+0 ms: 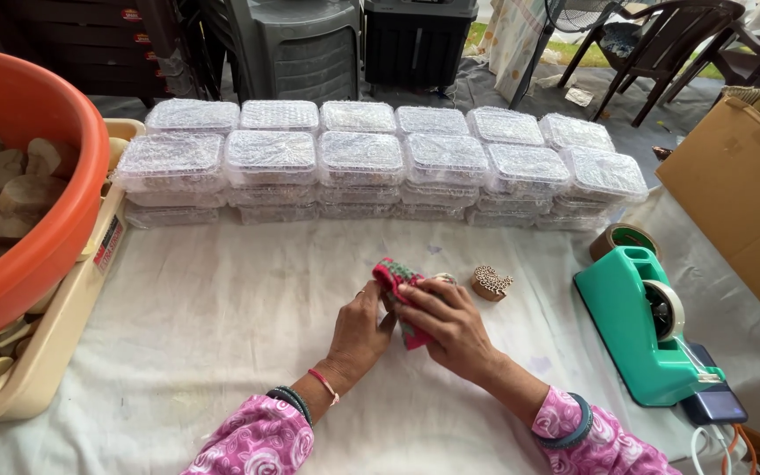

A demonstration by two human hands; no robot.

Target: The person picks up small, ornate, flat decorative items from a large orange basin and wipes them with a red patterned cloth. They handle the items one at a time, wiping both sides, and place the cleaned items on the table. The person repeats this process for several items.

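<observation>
Item one: a red-and-green cloth [400, 295], mid-bench [222, 334], which I held with both hands. Left hand [361, 327] had its fingers closed on the cloth's left edge; right hand [450, 318] pressed it around a small object. A carved block [491, 282] lay just beside; a teal tape dispenser [639, 324] stood farther right.

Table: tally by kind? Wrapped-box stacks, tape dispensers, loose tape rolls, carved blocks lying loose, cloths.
Wrapped-box stacks: 12
Tape dispenser: 1
Loose tape roll: 1
Carved block: 1
Red-green cloth, held: 1
Total: 16
</observation>
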